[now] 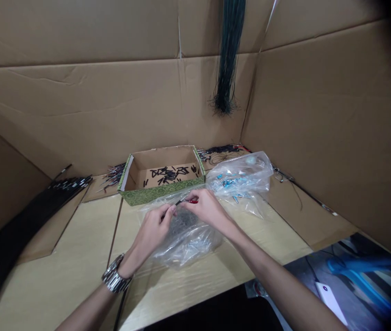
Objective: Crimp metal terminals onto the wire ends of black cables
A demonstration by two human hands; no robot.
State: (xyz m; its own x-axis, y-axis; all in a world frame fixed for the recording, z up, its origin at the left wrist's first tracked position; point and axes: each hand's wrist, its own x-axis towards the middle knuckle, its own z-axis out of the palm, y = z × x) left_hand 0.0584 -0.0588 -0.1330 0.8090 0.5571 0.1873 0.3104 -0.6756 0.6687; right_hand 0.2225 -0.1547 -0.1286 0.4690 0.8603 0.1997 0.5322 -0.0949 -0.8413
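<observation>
In the head view my left hand [154,226] is closed in a pinch on a thin black piece [178,202] that sticks out between the fingertips. My right hand [206,209], fingers also pinched, grips a small red piece [193,201] at the other end of it. The two pieces meet or nearly meet between my hands; which, I cannot tell. Both hands are just above a clear plastic bag [192,252] with small greyish contents. Behind them stands an open cardboard box [163,191] with a green patterned outside and many short black pieces in it.
Another clear bag [262,172] with small blue pieces lies right of the box. Long black strands [40,216] run along the left side. A dark green bundle of strands [228,69] hangs at the back. Cardboard walls [112,105] enclose the table. A white device [330,301] is lower right.
</observation>
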